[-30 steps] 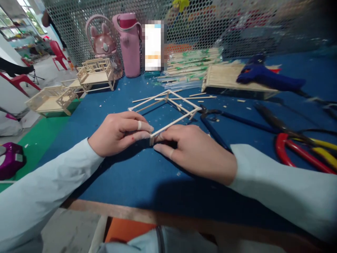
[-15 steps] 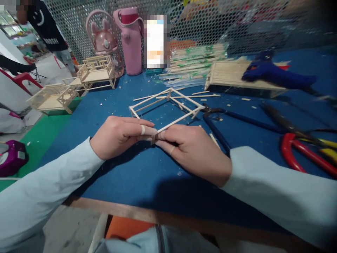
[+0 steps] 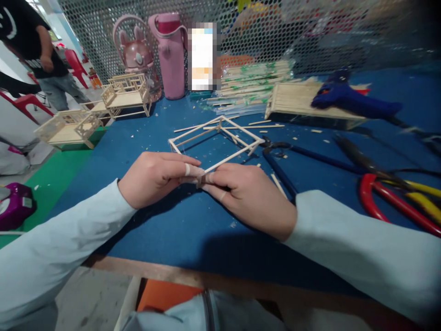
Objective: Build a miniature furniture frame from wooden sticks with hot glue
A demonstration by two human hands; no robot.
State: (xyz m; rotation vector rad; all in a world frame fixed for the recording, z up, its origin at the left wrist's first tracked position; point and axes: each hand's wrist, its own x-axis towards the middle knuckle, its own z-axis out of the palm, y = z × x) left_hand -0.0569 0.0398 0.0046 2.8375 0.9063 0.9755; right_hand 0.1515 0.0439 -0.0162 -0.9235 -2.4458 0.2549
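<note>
the left hand point(image 3: 156, 179) and the right hand point(image 3: 255, 197) are both clamping their fingertips on the near corner of one four-sided frame of thin pale wooden sticks point(image 3: 230, 158). the left fingertips are pressing that corner from its left side; the right fingertips are pinching it from its right side. the rest of the frame is extending away from the grip, above the tabletop, with short posts showing at its back and right corners.

counts: one blue glue gun point(image 3: 358, 99) is resting over one pale slatted wooden panel point(image 3: 292, 102). one pair of blue-handled metal cutters point(image 3: 320, 158) is lying beside the frame's right corner. two pink bottles are standing at the back: one with a carrying strap point(image 3: 171, 64), one with rabbit ears point(image 3: 136, 55). at least two miniature pale wooden benches point(image 3: 74, 128) are standing at the left. green-printed packs of sticks point(image 3: 255, 85) are lying beyond the frame; their number is not readable.

a matte blue tabletop point(image 3: 155, 234) is carrying scattered pale chips. a perforated metal screen point(image 3: 98, 48) is bordering its back edge. beyond it, two red plastic chairs point(image 3: 76, 66) are showing, and one person in a black shirt point(image 3: 29, 39) is standing.
</note>
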